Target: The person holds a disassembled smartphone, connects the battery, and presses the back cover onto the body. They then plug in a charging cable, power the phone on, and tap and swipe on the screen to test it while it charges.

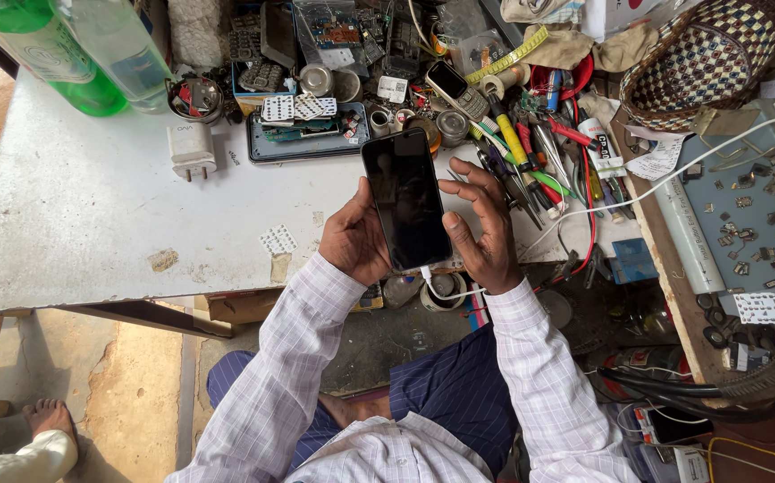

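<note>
1. The left hand (358, 241) holds a black smartphone (406, 199) from its left edge, palm cupping the lower corner and thumb lying along the side; its grip is closed around the phone
2. The right hand (481, 231) holds the phone's right edge, fingers curled behind it and thumb pressed on the lower right of the dark screen; this grip too is clasped on the phone
3. The smartphone is raised over the near edge of the white surface (92, 215), upright in the view, its screen dark and reflecting light
4. A white charging cable (638, 194) is plugged into the phone's bottom end, loops below the right wrist and runs off to the right across the clutter
5. Just beyond the phone lie a tray of small parts (307, 134), round metal tins (316, 79) and a keypad phone (455, 88)
6. To the right of the right hand sits a heap of screwdrivers and tweezers (530, 156) with yellow, red and green handles
7. A white wall charger (191, 150) stands on the surface to the left, well apart from the hands, with a green bottle (48, 54) and a clear bottle (124, 54) at the far left corner
8. A woven basket (700, 58) sits at the far right, and a blue mat (745, 215) strewn with tiny components lies on a side board
9. Another person's bare foot (48, 416) shows on the floor at lower left
</note>
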Action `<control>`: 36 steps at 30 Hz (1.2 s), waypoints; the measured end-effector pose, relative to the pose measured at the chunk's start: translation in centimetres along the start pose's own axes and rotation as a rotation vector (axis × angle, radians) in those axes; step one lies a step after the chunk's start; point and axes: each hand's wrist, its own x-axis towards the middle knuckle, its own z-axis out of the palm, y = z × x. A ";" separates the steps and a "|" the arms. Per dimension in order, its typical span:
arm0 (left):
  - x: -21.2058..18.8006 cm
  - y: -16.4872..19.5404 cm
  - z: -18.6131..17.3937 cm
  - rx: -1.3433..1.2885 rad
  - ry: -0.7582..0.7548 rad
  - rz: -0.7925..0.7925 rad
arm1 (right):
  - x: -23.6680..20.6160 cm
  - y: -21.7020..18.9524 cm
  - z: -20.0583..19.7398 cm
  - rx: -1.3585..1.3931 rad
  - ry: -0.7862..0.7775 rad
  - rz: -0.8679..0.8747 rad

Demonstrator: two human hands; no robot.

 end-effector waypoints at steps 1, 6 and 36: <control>0.0 0.0 0.0 0.009 0.036 -0.005 | 0.0 0.0 0.0 0.001 -0.005 -0.001; -0.3 0.1 0.5 0.022 0.034 -0.007 | 0.2 -0.1 0.0 0.010 -0.010 -0.002; 0.0 -0.4 1.3 0.181 0.181 0.053 | -0.2 -1.3 0.0 -0.152 0.022 -0.071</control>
